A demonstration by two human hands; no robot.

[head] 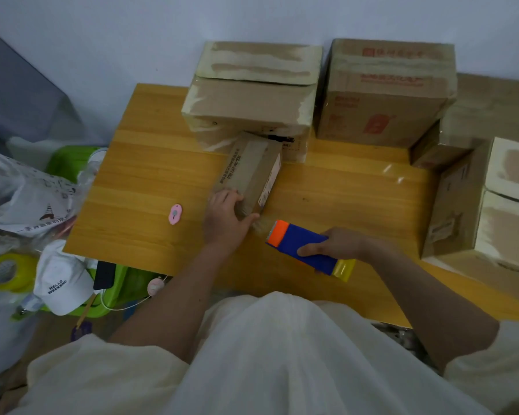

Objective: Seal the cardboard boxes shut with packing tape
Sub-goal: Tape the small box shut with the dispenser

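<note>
Gripping the near end of a small box at mid-counter, the left hand had fingers and thumb curled round its corner. Right hand clamped the blue dispenser just beside that end, a tape strip running between. Larger boxes stood behind, taped. Pink cutter lay left of the hands.
</note>
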